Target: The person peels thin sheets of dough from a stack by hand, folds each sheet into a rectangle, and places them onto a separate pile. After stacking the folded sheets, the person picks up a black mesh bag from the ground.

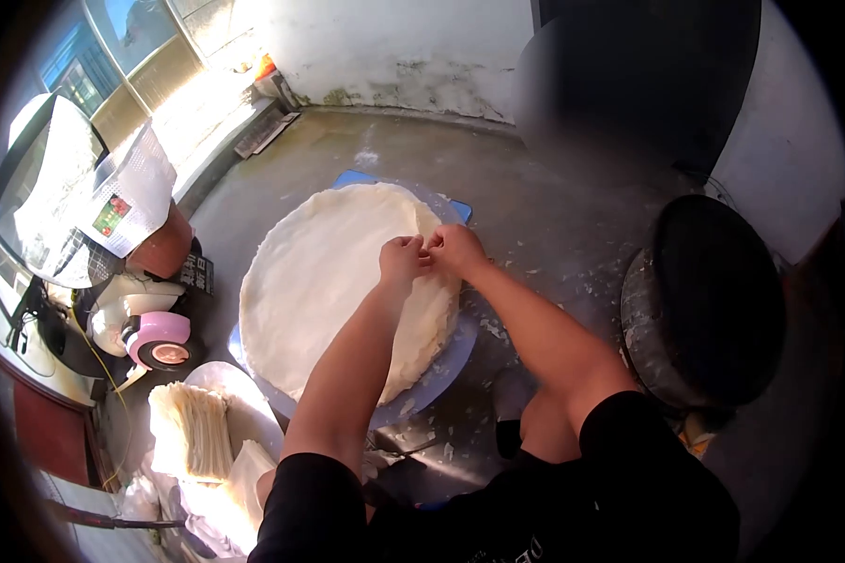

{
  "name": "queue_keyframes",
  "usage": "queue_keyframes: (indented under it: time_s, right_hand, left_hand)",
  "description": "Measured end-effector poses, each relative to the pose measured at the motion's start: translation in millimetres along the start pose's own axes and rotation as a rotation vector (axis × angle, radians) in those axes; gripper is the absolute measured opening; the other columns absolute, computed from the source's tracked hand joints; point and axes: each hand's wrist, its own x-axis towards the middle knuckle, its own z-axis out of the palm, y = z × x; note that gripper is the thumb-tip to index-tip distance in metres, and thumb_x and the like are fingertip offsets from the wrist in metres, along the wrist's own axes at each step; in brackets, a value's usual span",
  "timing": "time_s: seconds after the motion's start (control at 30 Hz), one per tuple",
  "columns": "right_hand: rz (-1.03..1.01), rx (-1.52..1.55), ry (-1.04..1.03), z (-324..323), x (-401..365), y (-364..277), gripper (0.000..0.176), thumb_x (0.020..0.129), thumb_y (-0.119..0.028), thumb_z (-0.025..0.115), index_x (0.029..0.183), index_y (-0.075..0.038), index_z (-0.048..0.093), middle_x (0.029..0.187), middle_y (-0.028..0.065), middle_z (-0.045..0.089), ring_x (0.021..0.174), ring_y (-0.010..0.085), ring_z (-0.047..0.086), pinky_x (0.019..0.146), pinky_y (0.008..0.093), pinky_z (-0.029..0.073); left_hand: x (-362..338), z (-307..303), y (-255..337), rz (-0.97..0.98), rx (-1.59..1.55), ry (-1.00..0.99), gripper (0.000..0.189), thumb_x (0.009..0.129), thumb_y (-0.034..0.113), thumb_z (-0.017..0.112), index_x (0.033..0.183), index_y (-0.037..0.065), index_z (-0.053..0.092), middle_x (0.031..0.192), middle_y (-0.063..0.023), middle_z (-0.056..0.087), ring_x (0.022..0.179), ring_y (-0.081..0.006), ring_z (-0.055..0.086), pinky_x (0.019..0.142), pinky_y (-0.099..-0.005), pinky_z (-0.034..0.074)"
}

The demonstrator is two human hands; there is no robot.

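A broad, pale round of thin flatbread (pixel 324 272), which looks like a thick stack of sheets with ragged edges, lies on a bluish round board (pixel 451 361). My left hand (pixel 404 259) is over its upper right part, with fingers pinched together. Close beside it, almost touching, my right hand (pixel 456 250) is closed too, thumb and fingers pressed together near the rim. Both hands seem to pinch the thin edge of the flatbread; the exact grip is partly hidden by the fingers.
Folded flatbread (pixel 190 432) is piled on a pale round tray (pixel 246 399) at lower left. A large black round griddle (pixel 718 300) stands to the right. Pale flakes litter the grey floor (pixel 554 235). A white plastic basket (pixel 127 192) and a pink-and-white appliance (pixel 160 338) are on the left.
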Motion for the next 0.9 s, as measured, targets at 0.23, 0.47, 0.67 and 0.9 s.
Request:
queue_keyframes:
  time_s: [0.23, 0.47, 0.67, 0.9]
  right_hand:
    - [-0.026, 0.054, -0.095, -2, 7, 4, 0.014, 0.076, -0.020, 0.072, 0.078, -0.006, 0.073, 0.077, 0.0114, 0.072, 0.069, 0.0246, 0.069, 0.066, 0.0357, 0.053]
    - [0.150, 0.067, 0.001, -1, 25, 9, 0.017, 0.077, -0.023, 0.073, 0.082, -0.007, 0.074, 0.078, 0.0113, 0.072, 0.070, 0.0245, 0.069, 0.067, 0.0361, 0.053]
    - [0.161, 0.013, -0.068, -4, 25, -9, 0.015, 0.076, -0.023, 0.068, 0.078, -0.010, 0.074, 0.079, 0.0129, 0.072, 0.075, 0.0305, 0.070, 0.069, 0.0402, 0.055]
    - [0.372, 0.014, 0.090, -1, 32, -4, 0.017, 0.074, -0.023, 0.067, 0.081, -0.010, 0.075, 0.081, 0.0144, 0.072, 0.076, 0.0322, 0.070, 0.069, 0.0415, 0.055]
  left_hand:
    - [27, 2, -2, 0.027, 0.216, 0.104, 0.021, 0.097, 0.015, 0.060, 0.104, -0.006, 0.063, 0.086, -0.0164, 0.069, 0.066, -0.0221, 0.071, 0.054, -0.0306, 0.059]
    - [19, -2, 1, -0.054, 0.009, 0.043, 0.023, 0.103, 0.013, 0.050, 0.110, -0.005, 0.062, 0.095, -0.0141, 0.069, 0.082, -0.0225, 0.072, 0.066, -0.0302, 0.061]
    - [19, -3, 0, -0.009, -0.012, 0.020, 0.025, 0.104, 0.016, 0.050, 0.109, -0.006, 0.061, 0.093, -0.0131, 0.068, 0.080, -0.0223, 0.071, 0.067, -0.0307, 0.062]
    - [22, -5, -12, 0.046, -0.071, 0.035, 0.023, 0.105, 0.015, 0.049, 0.104, -0.006, 0.060, 0.092, -0.0146, 0.068, 0.079, -0.0225, 0.071, 0.067, -0.0317, 0.063]
